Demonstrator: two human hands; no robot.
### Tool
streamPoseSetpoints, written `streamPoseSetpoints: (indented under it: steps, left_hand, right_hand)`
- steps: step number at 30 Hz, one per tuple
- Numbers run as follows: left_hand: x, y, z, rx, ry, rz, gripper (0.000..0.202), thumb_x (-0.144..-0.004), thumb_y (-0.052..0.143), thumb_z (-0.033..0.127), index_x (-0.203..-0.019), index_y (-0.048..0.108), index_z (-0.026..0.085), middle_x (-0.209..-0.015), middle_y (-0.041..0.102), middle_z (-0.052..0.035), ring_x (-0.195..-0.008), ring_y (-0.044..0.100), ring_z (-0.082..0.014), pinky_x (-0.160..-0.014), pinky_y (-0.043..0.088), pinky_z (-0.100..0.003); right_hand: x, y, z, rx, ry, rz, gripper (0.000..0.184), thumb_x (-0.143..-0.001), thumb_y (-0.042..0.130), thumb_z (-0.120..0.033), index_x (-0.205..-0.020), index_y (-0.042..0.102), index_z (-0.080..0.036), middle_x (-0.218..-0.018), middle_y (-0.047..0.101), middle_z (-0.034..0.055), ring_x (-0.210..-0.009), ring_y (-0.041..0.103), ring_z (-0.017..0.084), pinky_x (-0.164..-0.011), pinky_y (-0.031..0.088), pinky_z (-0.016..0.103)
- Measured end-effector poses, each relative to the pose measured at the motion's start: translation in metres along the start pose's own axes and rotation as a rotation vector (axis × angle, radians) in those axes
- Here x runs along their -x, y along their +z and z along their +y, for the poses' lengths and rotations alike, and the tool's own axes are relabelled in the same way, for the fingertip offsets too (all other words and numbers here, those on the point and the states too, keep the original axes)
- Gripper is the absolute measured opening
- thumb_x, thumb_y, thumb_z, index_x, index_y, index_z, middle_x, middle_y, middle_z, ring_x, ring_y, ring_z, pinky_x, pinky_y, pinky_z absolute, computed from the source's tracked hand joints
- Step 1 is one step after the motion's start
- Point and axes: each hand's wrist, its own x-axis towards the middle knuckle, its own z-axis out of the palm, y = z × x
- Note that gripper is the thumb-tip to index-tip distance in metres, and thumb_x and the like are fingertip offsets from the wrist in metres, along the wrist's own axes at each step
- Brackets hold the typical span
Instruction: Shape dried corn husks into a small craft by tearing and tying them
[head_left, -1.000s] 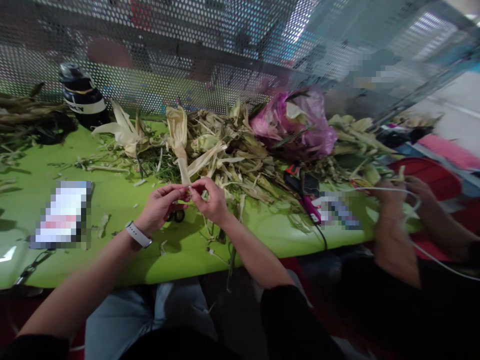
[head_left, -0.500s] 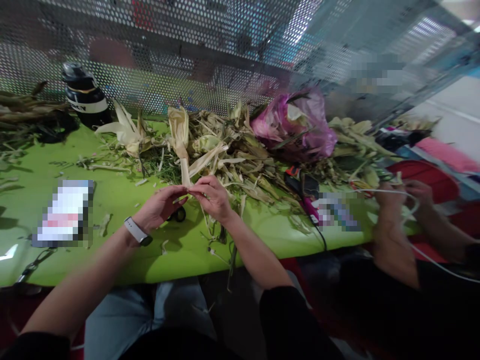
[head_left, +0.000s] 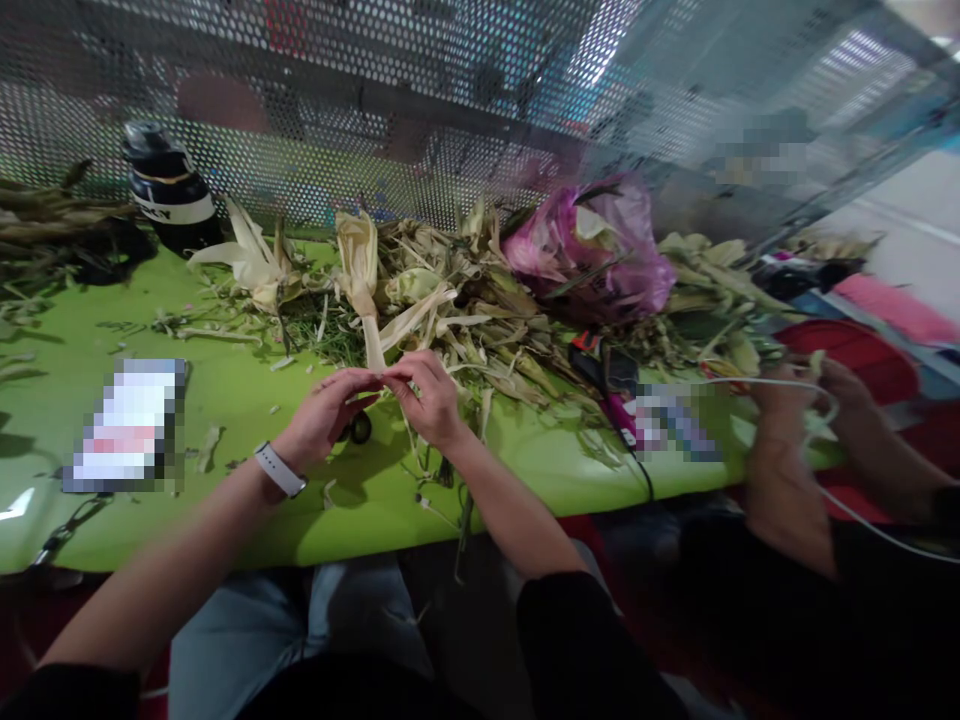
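Left hand had edged rightward toward the right hand; both narrowly pinched the near end of a corn husk, which lay beside the husk pile. The judged risk was tearing from uneven pulling.

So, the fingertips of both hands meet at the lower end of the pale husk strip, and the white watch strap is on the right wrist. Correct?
Wrong wrist: the head view shows the white watch strap on the left. Left hand and right hand do meet at the pale husk strip.
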Motion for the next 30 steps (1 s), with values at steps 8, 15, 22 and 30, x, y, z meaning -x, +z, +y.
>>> streamPoseSetpoints:
  steps: [8, 15, 22, 30]
  left_hand:
    - [0.0076, 0.0027, -0.0012, -0.333, 0.285, 0.003, 0.014, -0.075, 0.075, 0.032, -0.082, 0.076, 0.020, -0.087, 0.072, -0.0032, -0.090, 0.064, -0.0183, -0.092, 0.047, -0.031]
    - [0.0108, 0.0066, 0.0048, -0.556, 0.442, -0.013, 0.010, -0.078, 0.072, 0.029, -0.083, 0.078, 0.022, -0.087, 0.069, -0.0039, -0.083, 0.060, -0.0167, -0.078, 0.046, -0.027]
    - [0.0082, 0.0053, 0.0069, -0.538, 0.354, -0.001, 0.013, -0.074, 0.077, 0.030, -0.081, 0.077, 0.018, -0.080, 0.070, -0.0041, -0.076, 0.060, -0.0161, -0.074, 0.046, -0.026]
    - [0.0041, -0.0005, 0.0050, -0.432, 0.282, -0.057, 0.026, -0.069, 0.082, 0.029, -0.090, 0.073, 0.016, -0.085, 0.073, -0.0048, -0.076, 0.065, -0.0138, -0.076, 0.052, -0.026]
  right_hand:
    - [-0.0023, 0.0000, -0.0099, -0.133, 0.201, 0.006, 0.008, -0.090, 0.060, -0.027, -0.087, 0.058, -0.020, -0.080, 0.057, 0.0004, -0.069, 0.054, 0.011, -0.065, 0.049, 0.026]
    - [-0.0006, 0.0039, -0.0051, -0.300, 0.399, 0.014, 0.021, -0.087, 0.064, -0.033, -0.101, 0.056, -0.021, -0.079, 0.056, -0.0018, -0.066, 0.056, 0.011, -0.063, 0.050, 0.025]
    - [-0.0055, -0.0018, -0.0024, -0.203, 0.293, -0.010, 0.016, -0.090, 0.063, -0.034, -0.083, 0.063, -0.019, -0.082, 0.059, 0.0014, -0.075, 0.057, 0.012, -0.066, 0.049, 0.026]
    - [-0.0053, -0.0011, -0.0011, -0.219, 0.334, -0.079, 0.021, -0.087, 0.065, -0.035, -0.076, 0.062, -0.018, -0.074, 0.058, 0.0002, -0.066, 0.054, 0.011, -0.062, 0.047, 0.026]
